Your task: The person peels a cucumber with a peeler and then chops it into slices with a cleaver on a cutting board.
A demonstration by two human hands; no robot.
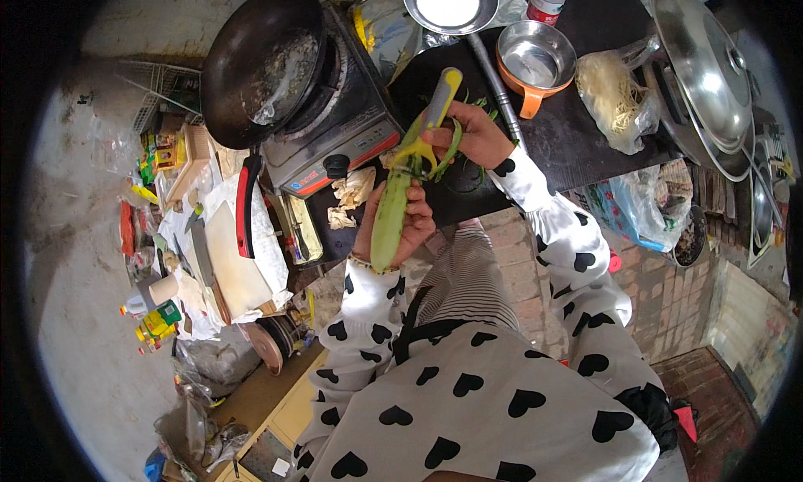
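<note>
My left hand (411, 221) is closed around a pale green, mostly peeled cucumber (389, 228), whose far end points up and away from me. My right hand (477, 133) holds a yellow and grey vegetable peeler (443, 99), its yellow head lying across the upper part of the cucumber. A green strip of peel (453, 144) hangs at the right fingers. More green peelings (480, 174) lie on the dark table (568, 149) behind and beside the right hand. The peeler's blade edge is too small to make out.
A wok (263, 68) with a red and black handle rests on a gas stove (335, 146) at left. A steel ladle (492, 80), an orange-handled steel bowl (536, 61) and bagged noodles (618, 99) stand right. A knife (202, 246) lies beside a cutting board (235, 262). Crumpled paper (352, 190) lies near my left hand.
</note>
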